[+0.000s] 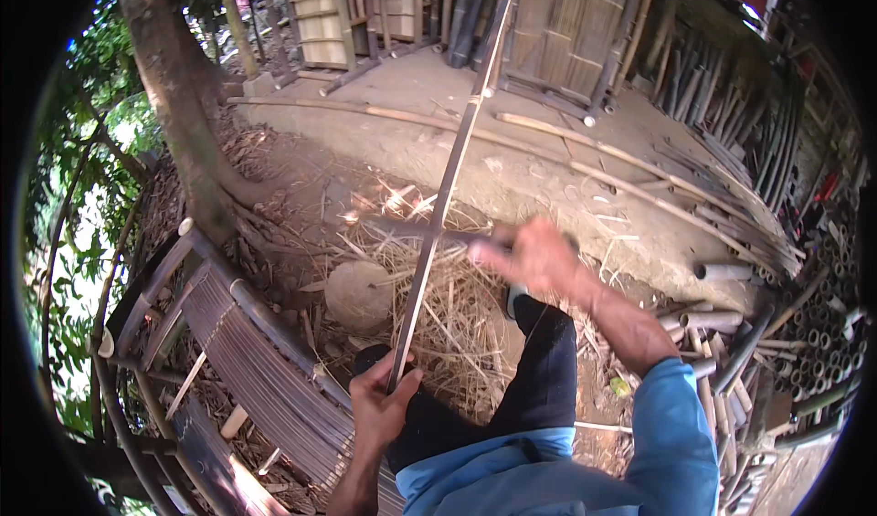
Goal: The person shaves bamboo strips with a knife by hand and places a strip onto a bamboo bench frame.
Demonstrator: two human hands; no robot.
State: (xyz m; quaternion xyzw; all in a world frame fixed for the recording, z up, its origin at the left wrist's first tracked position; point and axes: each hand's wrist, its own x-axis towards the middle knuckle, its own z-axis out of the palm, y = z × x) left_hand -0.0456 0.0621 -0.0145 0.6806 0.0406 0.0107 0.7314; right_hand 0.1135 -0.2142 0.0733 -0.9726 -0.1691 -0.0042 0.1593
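Note:
My left hand (382, 397) is closed around the lower end of a long, narrow bamboo strip (449, 180), close to my left knee. The strip slants up and away, past the top of the view. My right hand (541, 258) is wrapped round the handle of a machete (388, 227), somewhat blurred by motion. Its dark blade points left and crosses the strip about midway; I cannot tell whether the two touch. Pale bamboo shavings (461, 338) lie in a heap between and in front of my legs. A round wooden block (358, 294) stands left of the heap.
A slatted bamboo bench (274, 342) is at my left, below a tree trunk (174, 96). Long bamboo poles (630, 187) lie along the raised earth ledge ahead. Stacked bamboo tubes (818, 333) fill the right side. Bamboo panels (571, 36) lean at the back.

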